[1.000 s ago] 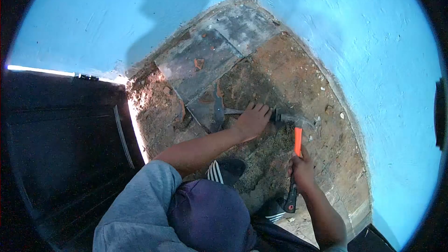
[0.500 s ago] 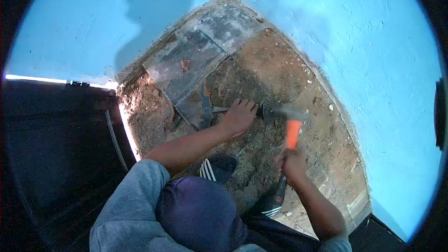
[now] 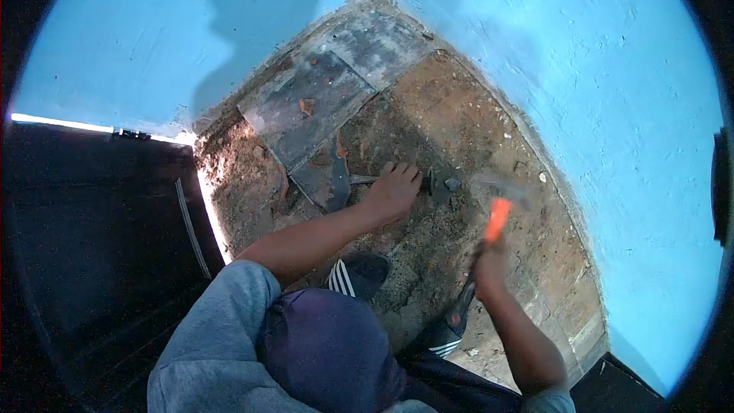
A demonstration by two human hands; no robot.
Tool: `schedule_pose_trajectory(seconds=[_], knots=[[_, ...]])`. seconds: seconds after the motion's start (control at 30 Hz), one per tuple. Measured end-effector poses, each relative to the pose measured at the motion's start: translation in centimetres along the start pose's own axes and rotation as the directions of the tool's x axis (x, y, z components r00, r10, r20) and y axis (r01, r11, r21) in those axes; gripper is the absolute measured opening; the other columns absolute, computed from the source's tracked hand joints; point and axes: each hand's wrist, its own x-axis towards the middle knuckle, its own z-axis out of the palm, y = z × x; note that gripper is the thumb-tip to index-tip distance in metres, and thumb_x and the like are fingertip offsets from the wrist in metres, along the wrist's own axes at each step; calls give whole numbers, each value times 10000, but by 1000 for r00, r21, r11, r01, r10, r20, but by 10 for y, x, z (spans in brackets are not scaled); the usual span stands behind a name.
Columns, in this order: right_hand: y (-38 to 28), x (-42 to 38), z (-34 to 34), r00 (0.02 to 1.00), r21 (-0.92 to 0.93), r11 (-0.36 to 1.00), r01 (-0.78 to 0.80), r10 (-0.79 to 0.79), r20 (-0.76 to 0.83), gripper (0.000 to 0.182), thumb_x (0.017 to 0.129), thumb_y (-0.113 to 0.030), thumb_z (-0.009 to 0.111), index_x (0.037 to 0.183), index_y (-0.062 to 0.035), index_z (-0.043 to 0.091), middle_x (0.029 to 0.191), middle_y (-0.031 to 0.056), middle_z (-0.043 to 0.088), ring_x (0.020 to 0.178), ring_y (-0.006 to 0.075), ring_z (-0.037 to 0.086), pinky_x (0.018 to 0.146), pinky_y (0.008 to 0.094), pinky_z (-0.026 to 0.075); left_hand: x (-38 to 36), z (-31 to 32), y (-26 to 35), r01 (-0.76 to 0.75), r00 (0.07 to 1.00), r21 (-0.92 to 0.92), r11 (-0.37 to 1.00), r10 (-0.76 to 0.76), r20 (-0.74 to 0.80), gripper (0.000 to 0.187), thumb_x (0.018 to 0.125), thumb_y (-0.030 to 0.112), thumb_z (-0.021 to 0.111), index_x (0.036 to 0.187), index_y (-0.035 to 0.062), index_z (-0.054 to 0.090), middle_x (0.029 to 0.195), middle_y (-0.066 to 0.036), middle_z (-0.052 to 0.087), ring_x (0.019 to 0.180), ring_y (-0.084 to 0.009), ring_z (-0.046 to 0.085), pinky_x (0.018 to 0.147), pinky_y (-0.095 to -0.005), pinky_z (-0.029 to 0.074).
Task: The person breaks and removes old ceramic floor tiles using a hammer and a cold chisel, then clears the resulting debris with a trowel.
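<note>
gripping a chisel (image 3: 363, 180) in left hand (image 3: 395, 190), with fingers curled round it. pointing blade left toward a broken tile (image 3: 334, 183); can't tell if touching. holding a hammer (image 3: 498, 218) in right hand (image 3: 492, 264), closed round the handle, blurred. keeping hammer head to the right of the chisel's butt end, apart from it. working low over a dirt floor (image 3: 451, 95), with striped shoes (image 3: 363, 275) nearby. leaning in, wearing a dark purple cap (image 3: 329, 348) and grey shirt (image 3: 210, 313). beyond the hands, set toward the corner: dark tiles (image 3: 294, 134), with an orange chip (image 3: 306, 107) on top, below a blue wall (image 3: 604, 84).
</note>
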Motion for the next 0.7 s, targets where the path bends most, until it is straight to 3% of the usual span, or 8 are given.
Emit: schedule_pose_trajectory(seconds=[0.1,0.23,0.3,0.4,0.5,0.6,0.7], knots=[[-38,-19,21,942,-11,991,-134,130,311,295,1007,-174,531,1281,-66,503,707,-1,508,523,117,497,479,282,435,1,-1,1,40,998,-34,999,-38,57,513,892,250,661,1311,-30,566,1255,-163,550,1223,-329,496,1041,-474,381],[-43,-11,5,946,-6,991,-130,126,297,448,1005,-150,536,1437,-70,448,708,4,520,513,122,505,480,284,434,7,12,5,63,998,-116,991,-61,14,513,830,182,685,1270,-51,563,1213,-177,553,1194,-341,501,1027,-471,387],[-46,-5,-5,962,-33,993,-114,119,247,455,1004,-142,536,1442,-65,444,707,6,521,516,122,505,480,284,433,18,12,8,77,997,-192,978,-77,6,499,811,135,675,1252,-70,566,1171,-193,557,1165,-349,506,994,-468,398],[-54,-1,-13,981,-42,994,-103,109,159,440,1011,-155,540,1428,-50,449,708,6,515,529,121,501,485,279,434,28,5,9,193,975,-244,950,-157,157,474,817,145,686,1225,-67,570,1188,-210,555,1190,-380,491,1010,-485,412],[-57,17,-29,987,-89,994,-68,80,141,424,1020,-180,542,1408,-35,452,722,1,502,531,118,484,494,268,431,25,-2,3,155,984,-263,952,-126,123,476,816,183,721,1183,-77,565,1178,-221,561,1184,-400,501,1016,-486,428],[-69,18,-37,981,-4,999,-42,42,191,408,1023,-183,539,1391,-27,459,728,1,499,529,117,483,487,269,429,6,-22,-9,186,982,-494,849,-160,95,485,821,199,743,1192,-45,548,1191,-220,558,1175,-407,521,1020,-483,432],[-82,14,-35,984,0,1000,-28,28,176,400,1023,-187,535,1383,-23,473,727,4,511,537,116,504,493,268,435,-18,-64,-13,223,972,-578,785,-131,198,497,844,189,733,1251,2,520,1250,-215,547,1193,-402,536,1024,-477,433]])
